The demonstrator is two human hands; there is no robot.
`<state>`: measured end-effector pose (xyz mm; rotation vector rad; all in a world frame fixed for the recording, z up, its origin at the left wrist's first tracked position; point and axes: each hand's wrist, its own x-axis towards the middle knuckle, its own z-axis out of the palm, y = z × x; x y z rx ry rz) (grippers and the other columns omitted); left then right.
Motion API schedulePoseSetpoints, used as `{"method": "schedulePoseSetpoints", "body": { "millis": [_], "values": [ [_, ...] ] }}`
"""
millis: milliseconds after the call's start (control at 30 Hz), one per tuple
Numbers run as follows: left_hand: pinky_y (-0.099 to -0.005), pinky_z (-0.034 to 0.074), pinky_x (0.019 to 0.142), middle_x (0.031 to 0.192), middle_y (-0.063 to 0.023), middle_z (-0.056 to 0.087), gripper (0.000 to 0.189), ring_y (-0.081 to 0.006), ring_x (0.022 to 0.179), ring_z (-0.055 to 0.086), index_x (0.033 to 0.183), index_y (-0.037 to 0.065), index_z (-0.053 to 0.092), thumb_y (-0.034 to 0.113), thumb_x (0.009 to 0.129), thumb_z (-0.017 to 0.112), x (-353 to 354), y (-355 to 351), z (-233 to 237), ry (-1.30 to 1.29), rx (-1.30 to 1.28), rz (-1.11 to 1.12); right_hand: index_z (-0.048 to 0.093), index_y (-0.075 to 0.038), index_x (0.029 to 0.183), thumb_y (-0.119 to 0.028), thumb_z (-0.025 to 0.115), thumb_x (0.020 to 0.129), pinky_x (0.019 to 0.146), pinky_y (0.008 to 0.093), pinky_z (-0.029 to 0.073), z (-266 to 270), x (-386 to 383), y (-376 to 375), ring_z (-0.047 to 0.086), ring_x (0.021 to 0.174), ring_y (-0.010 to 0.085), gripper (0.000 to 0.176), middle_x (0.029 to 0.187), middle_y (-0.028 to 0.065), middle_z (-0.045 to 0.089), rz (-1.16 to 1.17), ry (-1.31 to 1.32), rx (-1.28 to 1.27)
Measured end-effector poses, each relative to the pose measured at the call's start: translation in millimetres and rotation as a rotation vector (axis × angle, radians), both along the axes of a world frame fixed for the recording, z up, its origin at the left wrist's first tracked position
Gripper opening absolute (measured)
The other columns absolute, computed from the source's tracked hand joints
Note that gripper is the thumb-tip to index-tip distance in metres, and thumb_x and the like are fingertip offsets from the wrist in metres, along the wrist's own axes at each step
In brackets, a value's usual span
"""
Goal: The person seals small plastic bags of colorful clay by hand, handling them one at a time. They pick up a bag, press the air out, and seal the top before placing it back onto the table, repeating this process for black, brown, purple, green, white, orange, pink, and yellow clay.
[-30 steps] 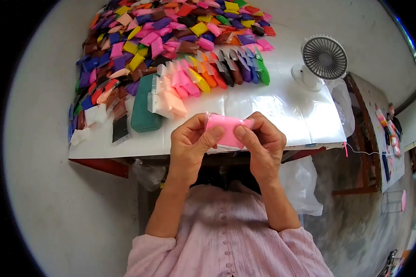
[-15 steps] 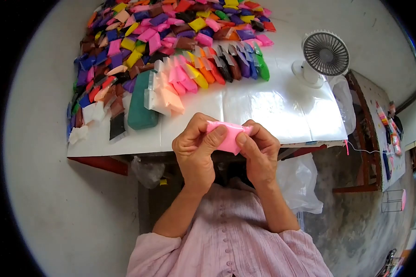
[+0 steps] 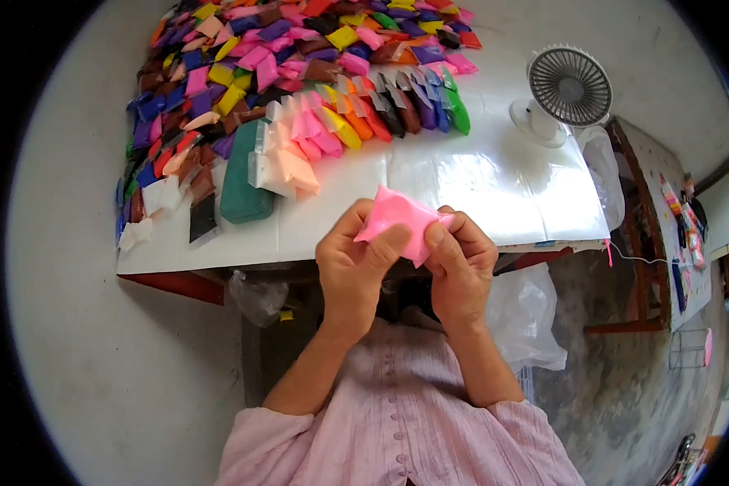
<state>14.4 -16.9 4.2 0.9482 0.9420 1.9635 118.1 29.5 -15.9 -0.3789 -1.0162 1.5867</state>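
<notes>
A small pink packet (image 3: 405,212), soft and shiny, is held up between both hands just in front of the table's near edge. My left hand (image 3: 355,257) grips its left side, with the thumb pressed across the front. My right hand (image 3: 463,263) pinches its right corner between thumb and fingers. Beyond the hands, a row of filled packets (image 3: 350,125) in several colours leans together on the table. The peach packet (image 3: 293,172) lies at the near end of that row, beside a dark green block (image 3: 245,182).
A large heap of coloured packets (image 3: 259,61) covers the back left of the white-covered table (image 3: 494,194). A small white fan (image 3: 569,87) stands at the right. Clear plastic bags (image 3: 530,316) hang below the edge. A side table (image 3: 644,202) is farther right.
The pink packet has turned and opened out, its upper left corner now pointing up. My left hand has shifted slightly right, its thumb now farther across the packet. The right hand still pinches the corner.
</notes>
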Motion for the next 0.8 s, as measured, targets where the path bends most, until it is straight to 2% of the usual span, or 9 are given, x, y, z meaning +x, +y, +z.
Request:
{"method": "schedulePoseSetpoints", "body": {
  "millis": [67, 100, 400, 500, 700, 800],
  "values": [
    [-0.0204, 0.044, 0.074, 0.094, -0.0002, 0.06, 0.015, -0.0057, 0.084, 0.052, 0.1, -0.002, 0.061, 0.008, 0.09, 0.065, 9.0, -7.1, 4.4, -0.075, -0.048, -0.042, 0.06, -0.003, 0.083, -0.011, 0.065, 0.089, 0.052, 0.0177, 0.03, 1.3, -2.0, -1.4, 0.039, 0.061, 0.001, 0.011, 0.076, -0.0056, 0.051, -0.012, 0.037, -0.026],
    [-0.0226, 0.046, 0.079, 0.097, -0.0024, 0.062, 0.016, -0.0073, 0.088, 0.055, 0.102, -0.003, 0.061, 0.006, 0.089, 0.066, 6.8, -7.4, -0.2, -0.067, 0.011, -0.062, 0.06, -0.003, 0.084, -0.011, 0.065, 0.089, 0.052, 0.0176, 0.03, 1.2, -3.2, -2.5, 0.039, 0.061, 0.0009, 0.011, 0.076, -0.0056, 0.051, -0.015, 0.039, -0.047],
    [-0.0179, 0.036, 0.062, 0.078, 0.0047, 0.054, 0.009, -0.0019, 0.07, 0.043, 0.087, 0.0, 0.062, 0.009, 0.089, 0.063, 10.0, -1.2, -3.6, 0.062, 0.024, 0.193, 0.059, -0.003, 0.085, -0.011, 0.065, 0.089, 0.049, 0.0173, 0.028, -5.4, -8.6, -9.9, 0.038, 0.059, 0.0006, 0.01, 0.079, -0.0053, 0.052, 0.003, 0.075, -0.069],
    [-0.018, 0.036, 0.06, 0.076, 0.0054, 0.055, 0.009, -0.0014, 0.068, 0.043, 0.087, 0.0, 0.062, 0.008, 0.089, 0.062, 11.4, -0.2, -5.1, 0.13, 0.045, 0.251, 0.06, -0.003, 0.085, -0.011, 0.065, 0.089, 0.048, 0.0172, 0.027, -5.8, -8.6, -10.2, 0.037, 0.058, 0.0006, 0.01, 0.078, -0.0051, 0.052, 0.009, 0.085, -0.078],
    [-0.0177, 0.036, 0.059, 0.075, 0.0045, 0.056, 0.009, -0.0014, 0.067, 0.043, 0.087, 0.0, 0.062, 0.009, 0.09, 0.061, 9.7, 0.8, -8.3, 0.237, 0.068, 0.337, 0.06, -0.003, 0.085, -0.012, 0.065, 0.089, 0.048, 0.0171, 0.027, -7.1, -10.7, -11.1, 0.037, 0.058, 0.0004, 0.011, 0.077, -0.0049, 0.052, 0.019, 0.092, -0.091],
    [-0.0183, 0.037, 0.061, 0.077, 0.0041, 0.056, 0.008, -0.0023, 0.068, 0.044, 0.088, 0.0, 0.062, 0.008, 0.09, 0.06, 8.7, 1.7, -10.7, 0.198, 0.075, 0.322, 0.06, -0.003, 0.085, -0.012, 0.066, 0.089, 0.048, 0.017, 0.027, -9.4, -11.8, -10.6, 0.037, 0.058, 0.0004, 0.011, 0.077, -0.0049, 0.052, 0.018, 0.092, -0.09]
  ]
}}
